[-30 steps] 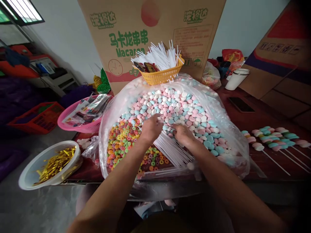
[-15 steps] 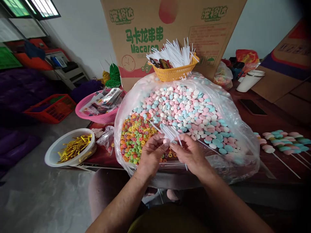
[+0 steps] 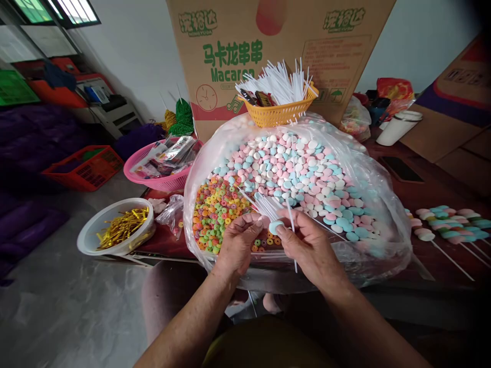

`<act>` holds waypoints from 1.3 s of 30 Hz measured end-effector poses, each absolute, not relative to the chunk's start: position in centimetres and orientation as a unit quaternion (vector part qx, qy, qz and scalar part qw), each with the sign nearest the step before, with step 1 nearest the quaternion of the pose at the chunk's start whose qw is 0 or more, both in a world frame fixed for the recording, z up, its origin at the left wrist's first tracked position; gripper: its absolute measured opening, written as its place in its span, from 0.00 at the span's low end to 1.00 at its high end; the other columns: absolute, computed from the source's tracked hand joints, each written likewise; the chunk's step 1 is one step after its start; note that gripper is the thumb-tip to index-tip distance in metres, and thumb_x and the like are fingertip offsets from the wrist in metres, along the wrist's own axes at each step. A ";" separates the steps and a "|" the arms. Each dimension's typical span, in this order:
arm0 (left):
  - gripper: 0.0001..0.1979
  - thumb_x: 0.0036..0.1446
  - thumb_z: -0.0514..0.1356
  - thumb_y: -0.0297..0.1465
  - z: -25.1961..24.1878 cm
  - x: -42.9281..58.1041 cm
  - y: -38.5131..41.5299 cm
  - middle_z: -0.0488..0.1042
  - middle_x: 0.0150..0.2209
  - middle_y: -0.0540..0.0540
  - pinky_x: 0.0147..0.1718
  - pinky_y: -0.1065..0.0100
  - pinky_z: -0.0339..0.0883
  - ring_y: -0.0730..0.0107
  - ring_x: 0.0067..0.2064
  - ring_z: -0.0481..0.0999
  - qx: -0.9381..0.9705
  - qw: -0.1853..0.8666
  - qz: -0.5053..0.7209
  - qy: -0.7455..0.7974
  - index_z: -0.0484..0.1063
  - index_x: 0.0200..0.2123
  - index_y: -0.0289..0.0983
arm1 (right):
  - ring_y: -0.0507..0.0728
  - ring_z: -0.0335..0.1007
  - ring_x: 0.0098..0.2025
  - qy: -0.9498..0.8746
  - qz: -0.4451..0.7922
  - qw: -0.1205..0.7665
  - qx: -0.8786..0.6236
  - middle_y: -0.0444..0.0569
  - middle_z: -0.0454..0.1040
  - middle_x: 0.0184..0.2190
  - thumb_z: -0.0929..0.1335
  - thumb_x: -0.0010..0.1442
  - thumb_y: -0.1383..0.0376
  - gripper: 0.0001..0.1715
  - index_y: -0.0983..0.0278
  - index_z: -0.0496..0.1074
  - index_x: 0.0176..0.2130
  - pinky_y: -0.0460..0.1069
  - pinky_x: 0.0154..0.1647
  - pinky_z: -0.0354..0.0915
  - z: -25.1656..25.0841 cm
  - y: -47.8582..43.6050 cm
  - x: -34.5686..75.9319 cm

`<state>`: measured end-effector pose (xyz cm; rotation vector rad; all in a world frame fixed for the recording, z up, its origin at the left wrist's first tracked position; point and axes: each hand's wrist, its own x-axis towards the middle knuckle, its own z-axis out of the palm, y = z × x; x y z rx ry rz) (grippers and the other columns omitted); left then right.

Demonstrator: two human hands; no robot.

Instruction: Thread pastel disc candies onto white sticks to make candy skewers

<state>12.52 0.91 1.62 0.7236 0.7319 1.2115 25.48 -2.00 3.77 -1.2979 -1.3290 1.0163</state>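
My right hand (image 3: 307, 243) is closed, with a pale blue marshmallow (image 3: 275, 227) at its thumb tip and a thin white stick (image 3: 290, 214) upright between its fingers. Close beside it, my left hand (image 3: 240, 240) pinches a small pink marshmallow (image 3: 264, 221), mostly covered by the fingertips. Just beyond the fingers lies a bundle of white sticks (image 3: 265, 203). Behind that spreads a heap of flat pink, white and blue marshmallows (image 3: 284, 158) in a clear plastic bag (image 3: 387, 220). Colourful cereal rings (image 3: 217, 214) fill the bag's left part.
A yellow basket (image 3: 278, 115) of white sticks stands behind the bag, before a large carton (image 3: 215, 112). At left are a pink basket (image 3: 141, 179) of packets and a white bowl (image 3: 90, 245) of gold ties. Finished marshmallow skewers (image 3: 448, 225) lie at right, near a phone (image 3: 401, 169).
The blue marshmallow at my right thumb now shows its flat face, and the upright stick is plainer to see. Both hands stay close together. The whole view has shifted slightly.
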 end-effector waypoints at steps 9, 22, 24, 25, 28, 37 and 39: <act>0.12 0.45 0.67 0.28 1.8 12.9 0.1 0.76 0.34 0.47 0.41 0.68 0.67 0.70 0.37 0.74 0.395 0.689 0.539 0.281 0.75 0.36 0.36 | 0.45 0.45 0.16 -0.450 0.516 0.526 -0.504 0.35 0.54 0.15 0.69 0.50 0.56 0.15 0.64 0.68 0.35 0.43 0.15 0.46 2.5 -0.9 25.2; 0.17 0.39 0.67 0.27 0.8 11.6 1.6 0.75 0.31 0.50 0.34 0.71 0.67 0.74 0.32 0.73 0.332 0.585 0.627 0.392 0.73 0.36 0.36 | 0.50 0.62 0.24 -0.683 0.359 0.334 -0.541 0.44 0.66 0.22 0.56 0.63 0.61 0.15 0.64 0.68 0.38 0.46 0.26 0.61 4.0 -3.6 26.9; 0.15 0.39 0.67 0.28 0.9 11.5 1.5 0.75 0.30 0.50 0.34 0.72 0.67 0.74 0.32 0.73 0.351 0.558 0.631 0.409 0.73 0.36 0.35 | 0.54 0.70 0.33 -0.726 0.246 0.290 -0.573 0.51 0.74 0.32 0.55 0.62 0.65 0.19 0.65 0.69 0.45 0.48 0.34 0.65 3.7 -4.2 26.5; 0.14 0.40 0.66 0.28 1.0 11.5 1.4 0.75 0.30 0.49 0.34 0.72 0.66 0.74 0.32 0.73 0.365 0.546 0.630 0.415 0.73 0.35 0.35 | 0.57 0.72 0.37 -0.735 0.212 0.267 -0.586 0.54 0.75 0.38 0.55 0.61 0.66 0.22 0.66 0.68 0.49 0.50 0.37 0.66 3.4 -4.3 26.2; 0.13 0.41 0.65 0.28 1.1 11.7 1.1 0.77 0.31 0.48 0.37 0.71 0.67 0.72 0.34 0.74 0.407 0.513 0.622 0.429 0.74 0.35 0.34 | 0.59 0.73 0.42 -0.741 0.156 0.200 -0.622 0.54 0.74 0.47 0.56 0.60 0.68 0.25 0.67 0.66 0.54 0.51 0.39 0.67 2.7 -4.2 25.3; 0.14 0.46 0.60 0.25 -0.6 11.9 0.1 0.78 0.36 0.47 0.39 0.68 0.69 0.70 0.36 0.76 0.500 0.402 0.599 0.480 0.74 0.39 0.36 | 0.59 0.74 0.39 -0.745 0.115 0.102 -0.649 0.54 0.77 0.40 0.57 0.61 0.71 0.22 0.68 0.66 0.53 0.49 0.36 0.66 3.8 -3.8 23.9; 0.13 0.45 0.60 0.24 -0.6 12.1 -0.2 0.78 0.35 0.48 0.38 0.69 0.69 0.71 0.34 0.76 0.515 0.379 0.593 0.490 0.76 0.37 0.37 | 0.60 0.74 0.38 -0.748 0.113 0.071 -0.651 0.54 0.77 0.38 0.57 0.60 0.72 0.22 0.67 0.67 0.52 0.49 0.34 0.65 4.2 -3.8 23.6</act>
